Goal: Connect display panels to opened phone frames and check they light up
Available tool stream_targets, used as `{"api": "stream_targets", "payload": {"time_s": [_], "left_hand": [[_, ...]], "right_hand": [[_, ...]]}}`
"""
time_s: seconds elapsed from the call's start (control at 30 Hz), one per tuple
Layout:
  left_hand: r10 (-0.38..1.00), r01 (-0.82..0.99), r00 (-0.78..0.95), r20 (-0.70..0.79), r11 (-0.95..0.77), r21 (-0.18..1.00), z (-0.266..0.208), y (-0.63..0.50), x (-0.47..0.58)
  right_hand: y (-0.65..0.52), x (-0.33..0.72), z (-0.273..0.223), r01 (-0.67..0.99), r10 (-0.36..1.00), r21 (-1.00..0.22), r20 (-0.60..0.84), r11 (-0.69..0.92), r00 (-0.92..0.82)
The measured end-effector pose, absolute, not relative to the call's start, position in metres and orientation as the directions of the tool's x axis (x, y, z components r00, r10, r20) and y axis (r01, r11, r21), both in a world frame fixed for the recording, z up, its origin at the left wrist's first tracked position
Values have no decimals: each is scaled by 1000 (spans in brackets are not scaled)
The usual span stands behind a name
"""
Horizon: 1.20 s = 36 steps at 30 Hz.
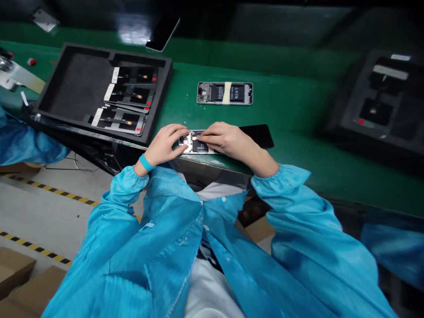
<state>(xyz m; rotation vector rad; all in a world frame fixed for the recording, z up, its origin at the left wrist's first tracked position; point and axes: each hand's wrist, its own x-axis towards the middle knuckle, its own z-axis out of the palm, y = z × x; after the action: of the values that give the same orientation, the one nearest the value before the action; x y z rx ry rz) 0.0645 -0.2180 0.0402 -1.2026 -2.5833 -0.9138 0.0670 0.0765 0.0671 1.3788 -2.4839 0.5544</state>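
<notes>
An opened phone [186, 148] lies near the front edge of the green bench, its circuit board and dark battery showing. My left hand [166, 142] holds the phone's left end between thumb and fingers. Over its middle, my right hand [222, 138] has the fingertips pinched together at a small pale flex cable [194, 138]; part of what they grip is hidden. A black screen panel [258, 135] lies to the right, partly behind my right hand. Beyond my hands lies another opened phone frame [247, 94] with a pale strip across its battery.
A black foam tray [73, 81] at the left holds several screen panels [119, 120] with flex cables. Another tray [351, 101] with panels is at the right. A phone [163, 34] lies at the back. A blue sleeve [29, 141] of another person shows at the left.
</notes>
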Motion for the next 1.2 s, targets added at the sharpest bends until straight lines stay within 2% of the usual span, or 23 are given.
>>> {"api": "stream_targets", "payload": {"time_s": [0.3,0.47,0.7,0.97,1.2], "left_hand": [[670,762,-642,374,505,405,38,-217,66],[710,813,-581,398,486,320,39,-219,64],[772,841,-539,337,469,270,45,-221,62],[796,841,-531,290,453,295,46,-221,59],[668,790,-604,434,433,434,29,-224,61]], "right_hand": [[75,67,69,-869,-785,-236,375,434,-494],[74,67,70,-850,-777,-286,352,442,-522],[73,68,70,-834,-775,-301,319,462,-545],[72,65,73,-852,-802,-265,299,451,-518],[64,69,67,-847,-778,-185,337,498,-530]]}}
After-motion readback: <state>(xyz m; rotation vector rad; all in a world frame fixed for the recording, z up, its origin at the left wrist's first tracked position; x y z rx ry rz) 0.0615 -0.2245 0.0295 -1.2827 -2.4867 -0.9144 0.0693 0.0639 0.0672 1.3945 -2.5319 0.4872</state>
